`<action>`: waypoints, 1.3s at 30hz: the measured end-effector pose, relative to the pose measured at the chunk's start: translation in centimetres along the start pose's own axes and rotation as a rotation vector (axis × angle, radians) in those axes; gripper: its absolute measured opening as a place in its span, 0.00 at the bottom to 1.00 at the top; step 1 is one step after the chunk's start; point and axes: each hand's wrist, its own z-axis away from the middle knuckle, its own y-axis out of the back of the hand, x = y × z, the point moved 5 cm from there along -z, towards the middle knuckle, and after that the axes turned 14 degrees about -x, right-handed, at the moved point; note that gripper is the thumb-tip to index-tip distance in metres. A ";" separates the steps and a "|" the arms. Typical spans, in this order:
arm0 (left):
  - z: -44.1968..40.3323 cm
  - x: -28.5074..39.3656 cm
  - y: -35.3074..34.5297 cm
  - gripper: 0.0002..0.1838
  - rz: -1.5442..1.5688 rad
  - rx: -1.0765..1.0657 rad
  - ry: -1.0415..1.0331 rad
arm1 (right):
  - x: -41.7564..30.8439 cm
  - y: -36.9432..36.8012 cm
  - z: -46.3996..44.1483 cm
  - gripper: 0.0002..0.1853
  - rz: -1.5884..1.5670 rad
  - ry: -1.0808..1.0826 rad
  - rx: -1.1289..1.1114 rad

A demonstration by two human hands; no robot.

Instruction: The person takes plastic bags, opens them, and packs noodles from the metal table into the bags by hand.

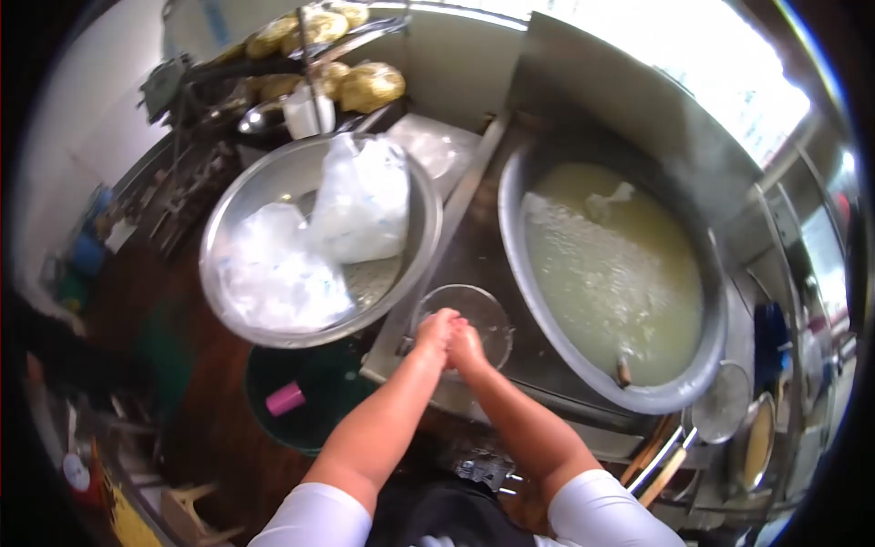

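Note:
My left hand (437,330) and my right hand (467,345) are pressed together, fingers closed against each other. Anything between them is hidden. They are over a clear round bowl (495,314), which stands on the metal counter between two large vessels. To the left, a wide metal basin (215,278) holds two plastic bags, one white bag (363,202) leaning at the back and another white bag (278,273) in front. On the right is a big oval metal vat (526,301) of cloudy, pale green liquid (620,273), with foam on its surface and a short brown handle at its near edge.
Below the basin stands a dark green tub (314,424) with a pink cup (285,399) in it. Several yellowish bags (372,87) fill the rack at the back left. A strainer (721,401) and long-handled tools hang at the right. Faint steam shows near the vat.

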 end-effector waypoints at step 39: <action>39.5 -0.8 23.1 0.06 -1.280 0.354 -0.387 | -2.7 6.2 -1.4 0.06 0.789 0.427 -0.277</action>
